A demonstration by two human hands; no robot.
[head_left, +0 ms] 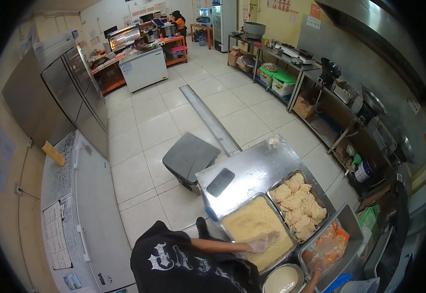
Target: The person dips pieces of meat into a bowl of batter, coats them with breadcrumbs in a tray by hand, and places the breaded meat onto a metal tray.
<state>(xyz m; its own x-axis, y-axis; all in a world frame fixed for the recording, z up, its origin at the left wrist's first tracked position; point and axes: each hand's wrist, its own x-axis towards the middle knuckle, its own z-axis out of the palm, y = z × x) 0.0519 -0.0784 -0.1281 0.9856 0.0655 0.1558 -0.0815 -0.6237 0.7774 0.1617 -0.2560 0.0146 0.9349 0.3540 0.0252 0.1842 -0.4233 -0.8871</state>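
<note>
Round bowl point(302, 277) partly beyond bottom edge

Even, fairly bright, neutral indoor light fills the room, its source outside the view. Pale sheen spreads over the steel worktop point(252, 166) and the glossy floor tiles point(247, 112); a warm glow shows in the far display cabinet point(125, 39). Shadow gathers under the extractor hood point(364, 22) and on the lower shelf point(320, 132) at right. The breading point(244, 217) is softly shaded. The black shirt point(188, 259) loses its folds. Wide-angle distortion bends and tilts the outer lines, black rounds off the corners, and distant posters point(279, 5) are too small to read.
</note>
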